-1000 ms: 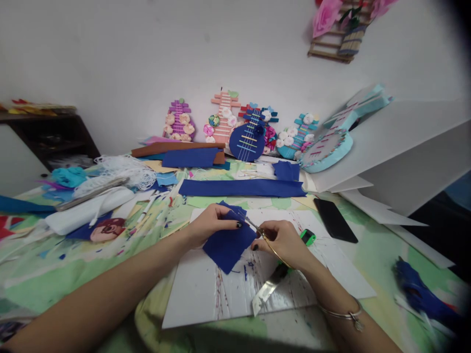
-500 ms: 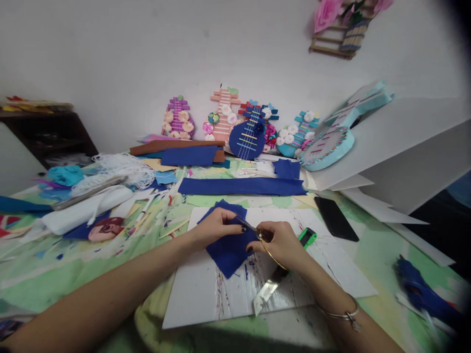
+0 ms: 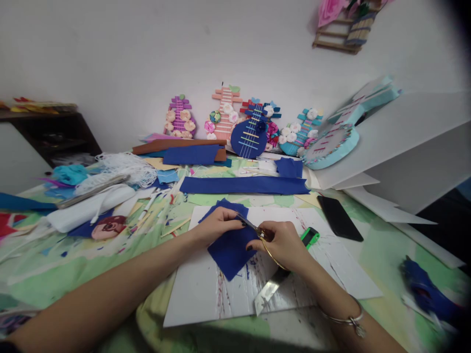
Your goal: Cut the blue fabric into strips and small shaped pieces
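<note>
My left hand [image 3: 214,224] pinches the upper edge of a dark blue cloth piece [image 3: 231,249] that lies on a white board [image 3: 312,274]. My right hand [image 3: 282,243] is closed around small gold-handled scissors [image 3: 257,230], whose blades point left into the cloth just beside my left fingertips. A green utility knife [image 3: 309,238] rests on the board right behind my right hand. A shiny metal strip [image 3: 268,292] lies on the board below my right wrist.
A long blue cloth strip [image 3: 243,185] lies behind the board. A black phone [image 3: 338,218] sits to the right. Small decorated guitar models [image 3: 252,132] line the wall. White foam sheets [image 3: 397,142] lean at right. White cord [image 3: 121,169], a white roll [image 3: 88,208] and scraps crowd the left.
The scissor blades have moved a little further left into the cloth, and my left hand has shifted its pinch slightly. The view has drifted a bit.
</note>
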Demonstrator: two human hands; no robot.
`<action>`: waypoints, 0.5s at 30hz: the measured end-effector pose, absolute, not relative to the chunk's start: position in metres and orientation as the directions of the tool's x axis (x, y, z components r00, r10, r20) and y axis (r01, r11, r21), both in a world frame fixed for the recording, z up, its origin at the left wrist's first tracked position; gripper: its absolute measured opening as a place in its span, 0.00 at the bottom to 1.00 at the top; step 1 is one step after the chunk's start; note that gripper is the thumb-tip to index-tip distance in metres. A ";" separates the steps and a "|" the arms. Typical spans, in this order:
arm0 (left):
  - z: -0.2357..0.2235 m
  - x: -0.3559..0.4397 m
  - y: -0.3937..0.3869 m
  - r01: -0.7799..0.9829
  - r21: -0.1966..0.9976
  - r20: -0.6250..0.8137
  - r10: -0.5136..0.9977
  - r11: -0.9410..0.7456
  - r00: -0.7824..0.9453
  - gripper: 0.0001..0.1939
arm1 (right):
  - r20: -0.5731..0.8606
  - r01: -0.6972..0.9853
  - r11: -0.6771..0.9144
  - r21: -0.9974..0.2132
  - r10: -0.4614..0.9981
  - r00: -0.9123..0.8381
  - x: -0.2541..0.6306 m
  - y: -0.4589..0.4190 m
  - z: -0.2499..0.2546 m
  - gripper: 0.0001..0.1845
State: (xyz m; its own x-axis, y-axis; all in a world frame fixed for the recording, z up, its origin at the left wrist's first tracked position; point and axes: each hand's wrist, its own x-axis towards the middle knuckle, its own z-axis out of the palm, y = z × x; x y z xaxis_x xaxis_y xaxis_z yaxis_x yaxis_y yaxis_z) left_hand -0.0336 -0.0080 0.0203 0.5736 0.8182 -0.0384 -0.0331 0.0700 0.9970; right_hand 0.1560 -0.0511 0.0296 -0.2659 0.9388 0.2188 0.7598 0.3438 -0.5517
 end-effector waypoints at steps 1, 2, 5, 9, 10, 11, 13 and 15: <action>0.020 -0.034 -0.008 -0.041 0.994 -0.057 0.820 0.098 0.570 0.07 | 0.222 0.761 0.342 -0.551 0.939 -0.262 0.156 -0.051 0.029 0.19; 0.021 -0.033 -0.009 -0.047 0.991 -0.079 0.821 0.128 0.565 0.07 | 0.224 0.761 0.341 -0.552 0.940 -0.258 0.157 -0.051 0.029 0.19; 0.022 -0.034 -0.010 -0.066 0.978 -0.132 0.830 0.198 0.542 0.08 | 0.224 0.762 0.338 -0.553 0.941 -0.255 0.157 -0.051 0.029 0.19; 0.024 -0.033 -0.012 -0.074 0.975 -0.143 0.841 0.212 0.522 0.07 | 0.232 0.767 0.344 -0.541 0.938 -0.257 0.157 -0.052 0.030 0.19; 0.024 -0.033 -0.012 -0.076 0.975 -0.141 0.842 0.210 0.522 0.07 | 0.234 0.768 0.345 -0.539 0.938 -0.257 0.157 -0.052 0.030 0.19; 0.024 -0.033 -0.012 -0.078 0.975 -0.138 0.842 0.209 0.522 0.07 | 0.235 0.769 0.346 -0.538 0.937 -0.258 0.157 -0.052 0.030 0.19; 0.023 -0.032 -0.011 -0.089 0.975 -0.129 0.842 0.205 0.524 0.07 | 0.238 0.768 0.351 -0.535 0.935 -0.261 0.157 -0.052 0.031 0.20; 0.023 -0.032 -0.011 -0.098 0.975 -0.119 0.841 0.199 0.527 0.07 | 0.237 0.767 0.352 -0.537 0.935 -0.264 0.157 -0.051 0.031 0.20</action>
